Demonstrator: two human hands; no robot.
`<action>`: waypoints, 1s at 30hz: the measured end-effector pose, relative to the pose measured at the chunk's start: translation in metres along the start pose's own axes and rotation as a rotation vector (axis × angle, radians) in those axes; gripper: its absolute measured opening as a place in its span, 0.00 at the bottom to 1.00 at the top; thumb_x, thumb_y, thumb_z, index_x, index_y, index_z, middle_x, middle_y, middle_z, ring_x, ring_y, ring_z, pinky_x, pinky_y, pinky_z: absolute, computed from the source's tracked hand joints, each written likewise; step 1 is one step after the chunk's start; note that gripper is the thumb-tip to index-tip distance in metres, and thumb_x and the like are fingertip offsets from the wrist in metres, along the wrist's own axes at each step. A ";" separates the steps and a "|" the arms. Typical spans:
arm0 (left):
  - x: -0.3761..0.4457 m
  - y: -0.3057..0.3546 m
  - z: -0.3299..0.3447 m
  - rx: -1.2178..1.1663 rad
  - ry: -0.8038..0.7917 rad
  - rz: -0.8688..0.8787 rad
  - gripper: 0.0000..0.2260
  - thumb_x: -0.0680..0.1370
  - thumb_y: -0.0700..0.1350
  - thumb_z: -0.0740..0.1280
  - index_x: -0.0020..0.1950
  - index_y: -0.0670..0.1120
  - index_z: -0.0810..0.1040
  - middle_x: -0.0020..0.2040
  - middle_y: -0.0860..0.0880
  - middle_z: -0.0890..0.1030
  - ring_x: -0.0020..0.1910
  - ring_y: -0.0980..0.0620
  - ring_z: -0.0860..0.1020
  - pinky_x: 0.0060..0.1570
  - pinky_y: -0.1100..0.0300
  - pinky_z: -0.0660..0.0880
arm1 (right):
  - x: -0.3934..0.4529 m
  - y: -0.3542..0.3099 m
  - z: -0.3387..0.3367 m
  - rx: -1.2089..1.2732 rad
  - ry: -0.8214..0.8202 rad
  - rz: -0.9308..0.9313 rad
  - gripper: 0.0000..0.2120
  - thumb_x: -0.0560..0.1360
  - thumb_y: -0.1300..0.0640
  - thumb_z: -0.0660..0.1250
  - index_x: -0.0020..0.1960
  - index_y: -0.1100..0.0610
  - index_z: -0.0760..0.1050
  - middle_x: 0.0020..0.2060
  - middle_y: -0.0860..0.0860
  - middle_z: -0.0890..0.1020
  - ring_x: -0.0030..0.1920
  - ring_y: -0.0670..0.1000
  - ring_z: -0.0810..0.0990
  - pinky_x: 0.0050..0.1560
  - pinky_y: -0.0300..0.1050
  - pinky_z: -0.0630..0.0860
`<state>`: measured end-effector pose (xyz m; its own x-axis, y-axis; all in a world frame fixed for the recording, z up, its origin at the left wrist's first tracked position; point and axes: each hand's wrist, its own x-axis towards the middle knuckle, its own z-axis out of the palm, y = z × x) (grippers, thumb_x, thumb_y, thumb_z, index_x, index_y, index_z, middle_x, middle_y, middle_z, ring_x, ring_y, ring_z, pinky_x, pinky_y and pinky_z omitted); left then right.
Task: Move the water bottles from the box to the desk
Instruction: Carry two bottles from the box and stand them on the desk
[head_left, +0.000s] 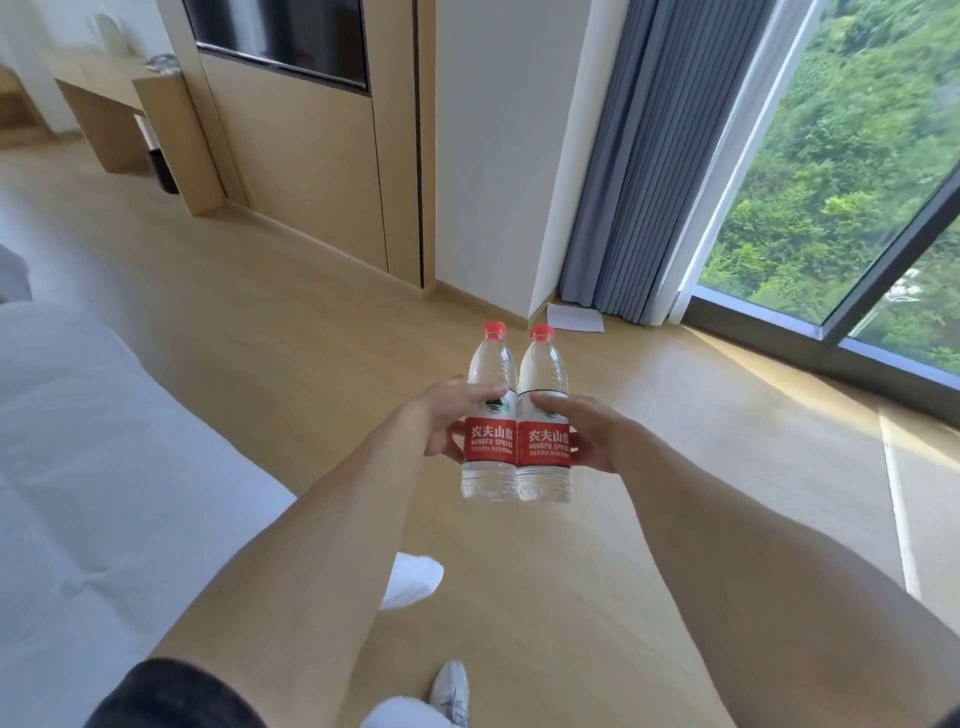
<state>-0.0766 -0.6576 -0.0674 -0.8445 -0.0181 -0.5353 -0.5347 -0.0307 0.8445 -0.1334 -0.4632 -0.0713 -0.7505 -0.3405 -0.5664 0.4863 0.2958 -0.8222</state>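
Note:
Two clear water bottles with red caps and red labels are held upright side by side above the wooden floor, touching each other. My left hand (447, 415) grips the left bottle (491, 379) at its label. My right hand (587, 431) grips the right bottle (543, 376) the same way. Both arms reach forward from the lower edge of the head view. The wooden desk (130, 98) stands far off at the upper left. No box is in view.
A white bed (104, 467) fills the left side. Wood wall panels with a dark screen (280, 36) lie ahead, a grey curtain (639, 156) and a floor-length window (857, 182) to the right. A white sheet of paper (574, 317) lies on the floor by the curtain.

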 end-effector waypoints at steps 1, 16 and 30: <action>0.013 0.010 -0.008 -0.002 0.002 -0.001 0.18 0.76 0.54 0.73 0.62 0.49 0.78 0.56 0.45 0.83 0.53 0.43 0.82 0.52 0.34 0.79 | 0.015 -0.012 -0.001 -0.011 -0.003 0.005 0.19 0.75 0.49 0.74 0.61 0.57 0.76 0.54 0.59 0.85 0.54 0.58 0.85 0.53 0.55 0.82; 0.196 0.125 -0.131 -0.098 0.168 0.008 0.10 0.79 0.52 0.70 0.57 0.50 0.78 0.48 0.46 0.84 0.45 0.45 0.82 0.55 0.35 0.78 | 0.258 -0.170 0.020 -0.105 -0.156 -0.007 0.22 0.72 0.49 0.76 0.61 0.58 0.76 0.53 0.58 0.85 0.52 0.57 0.85 0.55 0.57 0.82; 0.335 0.222 -0.229 -0.240 0.535 -0.015 0.17 0.76 0.55 0.72 0.61 0.48 0.80 0.55 0.43 0.85 0.55 0.42 0.84 0.55 0.37 0.79 | 0.465 -0.324 0.053 -0.219 -0.464 0.006 0.20 0.72 0.53 0.77 0.60 0.59 0.76 0.53 0.59 0.85 0.54 0.59 0.85 0.54 0.57 0.82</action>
<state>-0.4704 -0.8994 -0.0630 -0.6704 -0.5156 -0.5335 -0.4716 -0.2590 0.8429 -0.6158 -0.7649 -0.0712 -0.4460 -0.6839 -0.5774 0.3473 0.4623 -0.8159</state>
